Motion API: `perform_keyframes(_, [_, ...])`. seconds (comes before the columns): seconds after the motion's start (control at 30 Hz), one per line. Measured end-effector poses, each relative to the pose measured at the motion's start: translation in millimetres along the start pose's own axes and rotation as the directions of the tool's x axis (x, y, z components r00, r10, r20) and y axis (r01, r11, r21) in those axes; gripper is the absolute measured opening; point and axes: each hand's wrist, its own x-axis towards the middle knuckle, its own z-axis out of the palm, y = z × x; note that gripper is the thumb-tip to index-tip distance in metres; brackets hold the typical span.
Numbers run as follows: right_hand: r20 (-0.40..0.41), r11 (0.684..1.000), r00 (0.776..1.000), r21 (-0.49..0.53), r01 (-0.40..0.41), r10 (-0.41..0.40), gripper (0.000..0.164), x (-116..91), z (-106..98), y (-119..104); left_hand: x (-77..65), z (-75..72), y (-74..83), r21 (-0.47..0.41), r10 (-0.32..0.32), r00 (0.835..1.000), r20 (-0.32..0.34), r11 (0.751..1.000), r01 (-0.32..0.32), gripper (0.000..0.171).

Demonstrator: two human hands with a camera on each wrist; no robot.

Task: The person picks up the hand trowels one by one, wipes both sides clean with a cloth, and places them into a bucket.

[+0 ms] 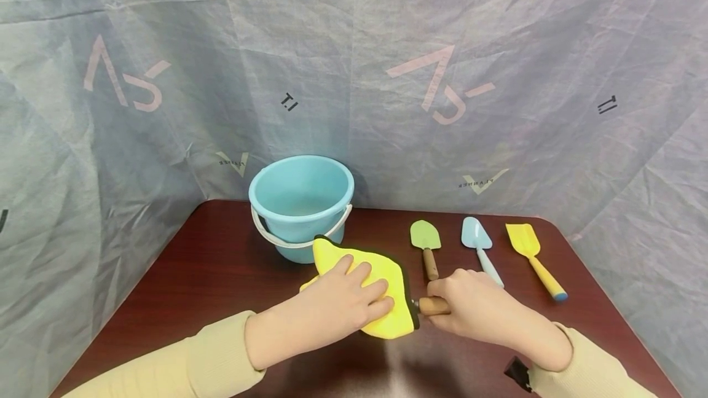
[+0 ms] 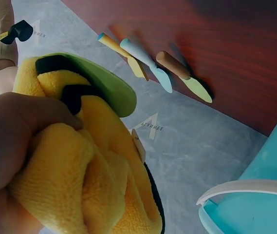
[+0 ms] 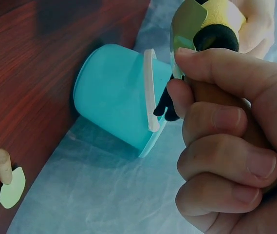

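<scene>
My left hand (image 1: 345, 300) grips a yellow cloth (image 1: 389, 272) with black edging, bunched over the blade of a garden trowel. In the left wrist view, the trowel's green blade (image 2: 121, 92) shows beside the folded cloth. My right hand (image 1: 472, 306) holds the same trowel by its wooden handle (image 1: 434, 306), fingers curled round it. The right wrist view shows the thumb lying along the base of the blade (image 3: 187, 24), with cloth against the blade's far part. Both hands are raised above the front of the table, the trowel between them.
A light blue bucket (image 1: 301, 220) with a white handle stands at the table's back. To its right lie a green trowel (image 1: 424, 236) with a wooden handle, a pale blue trowel (image 1: 474, 233) and a yellow scoop (image 1: 524, 239) on the dark red table (image 1: 221, 269). Grey sheeting hangs behind.
</scene>
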Motion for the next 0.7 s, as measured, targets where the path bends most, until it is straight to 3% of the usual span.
perform_keyframes(0.23, [-0.021,1.000,1.000,-0.020,-0.008,0.007,0.033,-3.1,0.6,1.4,-4.5,0.1,0.8,0.019,0.008,1.000,0.016,1.000,-0.008,0.027])
perform_keyframes(0.37, [-0.036,1.000,0.999,-0.026,0.007,-0.008,0.034,-3.9,-0.3,1.7,-8.6,1.4,0.2,0.034,0.010,1.000,-0.013,0.999,-0.010,0.028])
perform_keyframes(0.7, [-0.029,1.000,0.999,-0.008,0.024,-0.024,0.033,-6.0,-2.5,5.3,-18.6,2.6,-5.5,-0.034,-0.013,0.999,-0.032,0.999,0.012,0.028])
